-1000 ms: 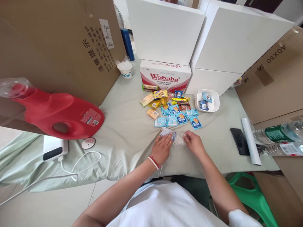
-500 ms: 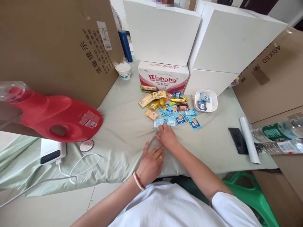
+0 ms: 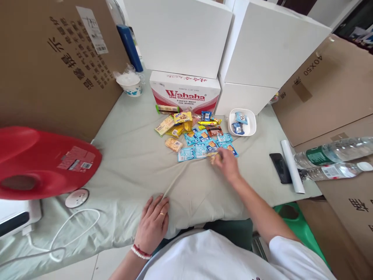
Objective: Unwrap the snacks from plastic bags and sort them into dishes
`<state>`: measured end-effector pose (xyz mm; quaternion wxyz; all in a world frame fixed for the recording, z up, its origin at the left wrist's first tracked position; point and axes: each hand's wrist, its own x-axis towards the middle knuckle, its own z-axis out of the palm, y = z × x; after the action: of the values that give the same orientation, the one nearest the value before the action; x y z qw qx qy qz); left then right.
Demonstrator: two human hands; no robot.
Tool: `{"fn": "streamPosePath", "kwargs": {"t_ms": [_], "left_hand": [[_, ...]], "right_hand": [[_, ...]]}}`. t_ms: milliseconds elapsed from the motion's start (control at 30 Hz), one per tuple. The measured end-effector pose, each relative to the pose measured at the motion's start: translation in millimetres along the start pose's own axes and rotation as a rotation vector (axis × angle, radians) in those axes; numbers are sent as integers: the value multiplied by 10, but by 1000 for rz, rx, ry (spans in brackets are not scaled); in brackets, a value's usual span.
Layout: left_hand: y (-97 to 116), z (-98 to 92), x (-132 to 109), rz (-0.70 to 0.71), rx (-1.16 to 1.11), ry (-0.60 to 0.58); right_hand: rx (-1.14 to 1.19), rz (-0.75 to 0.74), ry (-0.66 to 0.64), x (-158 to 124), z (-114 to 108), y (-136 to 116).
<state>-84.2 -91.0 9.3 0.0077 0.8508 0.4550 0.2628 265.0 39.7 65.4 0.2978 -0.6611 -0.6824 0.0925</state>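
Note:
My left hand (image 3: 153, 222) lies flat with its fingers stretched out on the pale green cloth (image 3: 131, 163) near the table's front edge, holding nothing. My right hand (image 3: 225, 163) reaches forward to the near edge of a pile of small snack packets (image 3: 198, 136), mostly blue and yellow. Its fingers are closed in a pinch on a small packet (image 3: 215, 154) that is blurred by motion. A white dish (image 3: 243, 123) with two blue packets sits right of the pile.
A red jug (image 3: 43, 163) lies at the left beside a white charger and cable (image 3: 70, 229). Cardboard and white boxes wall the back, with a Wahaha carton (image 3: 186, 91) behind the snacks. A phone (image 3: 280, 168), a white roll (image 3: 292, 166) and water bottles (image 3: 332, 155) lie right.
The clear bag both hands held a second ago is gone from sight. My right hand moved forward to the snack pile; my left hand drew back to the table's front edge.

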Motion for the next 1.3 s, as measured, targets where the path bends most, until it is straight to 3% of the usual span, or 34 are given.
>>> {"fn": "streamPosePath", "kwargs": {"t_ms": [133, 200, 300, 400, 500, 600, 733, 933, 1067, 1167, 1300], "left_hand": [[-8, 5, 22, 19, -5, 18], [-21, 6, 24, 28, 3, 26], [-49, 27, 14, 43, 24, 40], [-84, 60, -6, 63, 40, 56], [-126, 92, -28, 76, 65, 75], [-160, 110, -29, 122, 87, 82], [-127, 83, 13, 104, 96, 79], [-14, 43, 49, 35, 70, 63], [16, 32, 36, 6, 56, 62], [24, 20, 32, -7, 37, 49], [34, 3, 42, -18, 24, 47]], "right_hand": [[-55, 284, 268, 787, -912, 944], [-200, 397, 221, 1239, -1244, 1271], [-377, 429, -38, 1748, -1363, 1489], [-431, 413, -154, 1933, -1130, 1530], [-517, 397, -159, 1848, -856, 1521], [-583, 339, -121, 1673, -715, 1494], [-656, 272, -81, 1557, -707, 1496], [-686, 237, -161, 1544, -812, 1609], [-676, 204, -44, 1388, -863, 1513], [-637, 82, 2, 1166, -782, 1377], [-628, -70, -142, 952, -548, 1302]]}}
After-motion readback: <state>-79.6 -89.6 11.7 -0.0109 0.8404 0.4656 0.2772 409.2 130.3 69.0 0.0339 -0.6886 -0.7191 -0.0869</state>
